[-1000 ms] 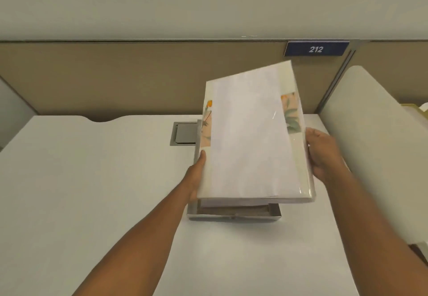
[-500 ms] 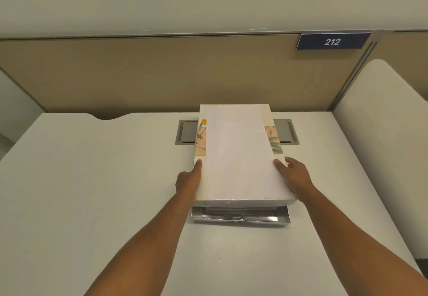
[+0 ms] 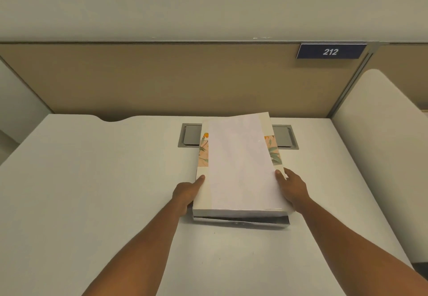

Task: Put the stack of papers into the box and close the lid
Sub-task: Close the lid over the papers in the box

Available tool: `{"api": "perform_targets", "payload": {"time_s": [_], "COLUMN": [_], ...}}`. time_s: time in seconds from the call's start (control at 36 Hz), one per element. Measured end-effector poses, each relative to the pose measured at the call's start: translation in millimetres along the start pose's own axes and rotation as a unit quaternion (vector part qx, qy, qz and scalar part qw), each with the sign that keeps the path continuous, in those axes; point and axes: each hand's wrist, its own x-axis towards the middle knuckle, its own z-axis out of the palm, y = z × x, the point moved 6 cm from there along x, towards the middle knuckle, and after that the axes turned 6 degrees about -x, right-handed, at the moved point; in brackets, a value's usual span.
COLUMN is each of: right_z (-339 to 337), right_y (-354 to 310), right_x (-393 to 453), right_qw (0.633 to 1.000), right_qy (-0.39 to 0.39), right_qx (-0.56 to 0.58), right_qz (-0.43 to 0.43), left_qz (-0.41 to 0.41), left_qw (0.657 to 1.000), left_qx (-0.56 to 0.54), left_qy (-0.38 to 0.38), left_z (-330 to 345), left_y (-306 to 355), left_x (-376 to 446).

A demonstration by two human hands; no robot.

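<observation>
Desk (image 3: 92,203): white top, filling the near scene.
Partition (image 3: 162,80): tan, along the far edge, with a sign (image 3: 330,51) reading 212.
Lid (image 3: 240,166): white with floral side panels, over the box (image 3: 240,221), near edge slightly raised.
Left hand (image 3: 187,194): fingers clamped on the lid's left edge.
Right hand (image 3: 293,189): fingers clamped on the lid's right edge.
Papers: hidden, cannot tell.

A pale desk (image 3: 92,191) fills the lower frame, its far edge cut by a shallow notch at upper left. A grey cable hatch (image 3: 191,135) is set into it at centre. Behind runs a tan partition (image 3: 150,78) carrying a navy plate (image 3: 331,51) reading 212, upper right. A rounded cream side panel (image 3: 379,145) stands at right, plain wall (image 3: 185,4) above.
</observation>
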Motion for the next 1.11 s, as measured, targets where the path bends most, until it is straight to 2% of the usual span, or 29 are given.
{"api": "perform_targets", "payload": {"time_s": [0.19, 0.44, 0.61, 0.83, 0.94, 1.11], "right_z": [-7.5, -6.2, -16.5, -12.5, -7.1, -6.5], "right_y": [-19.6, -16.9, -38.2, -21.9, -8.4, -1.6], "right_x": [7.1, 22.1, 32.5, 30.6, 16.3, -8.2], "right_qw": [0.997, 0.995, 0.996, 0.994, 0.992, 0.993], "right_qy": [0.039, -0.003, 0.033, -0.03, -0.038, -0.051], "right_qx": [-0.068, -0.085, -0.075, -0.019, -0.015, -0.041], "right_qz": [-0.005, 0.052, 0.046, 0.103, 0.122, 0.1], "left_qz": [0.071, 0.05, 0.093, 0.066, 0.066, 0.038], "left_qw": [0.997, 0.998, 0.995, 0.996, 0.996, 0.997], "left_qx": [0.011, 0.042, 0.041, 0.045, 0.053, 0.054], "left_qy": [-0.008, -0.006, 0.008, -0.025, -0.021, -0.039], "left_z": [2.0, 5.5, 8.9, 8.9, 7.3, 1.3], "left_y": [13.4, 20.6, 39.5, 32.9, 26.1, 10.5], "left_x": [-8.5, -9.1, -8.4, -11.3, -15.8, -21.3]}}
